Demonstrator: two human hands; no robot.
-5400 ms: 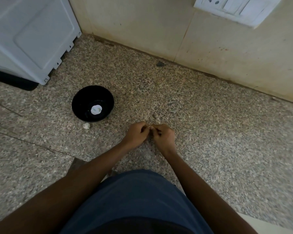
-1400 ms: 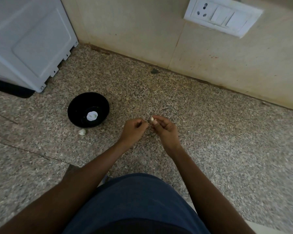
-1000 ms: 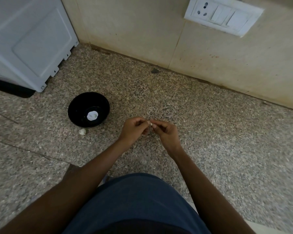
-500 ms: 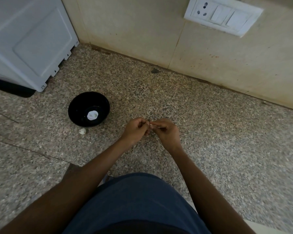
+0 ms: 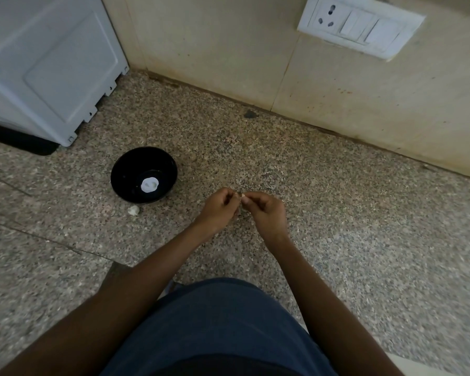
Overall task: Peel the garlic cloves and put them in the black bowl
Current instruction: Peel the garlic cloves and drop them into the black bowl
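The speckled stone counter (image 5: 337,213) carries a black bowl (image 5: 125,183), a white scrap (image 5: 133,210) just beside it.

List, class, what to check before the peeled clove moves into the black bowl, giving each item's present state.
1. Clove held: ok; left hand and right hand pinch the small garlic clove between fingertips.
2. Skin fully off: cannot tell, too small.
3. Black bowl upright and open: ok.
4. Room inside the bowl: ok; only one white piece lies there.
5. Path leftward across the counter: ok, nothing between.
6. White bit beside the bowl: not ok, outside it.
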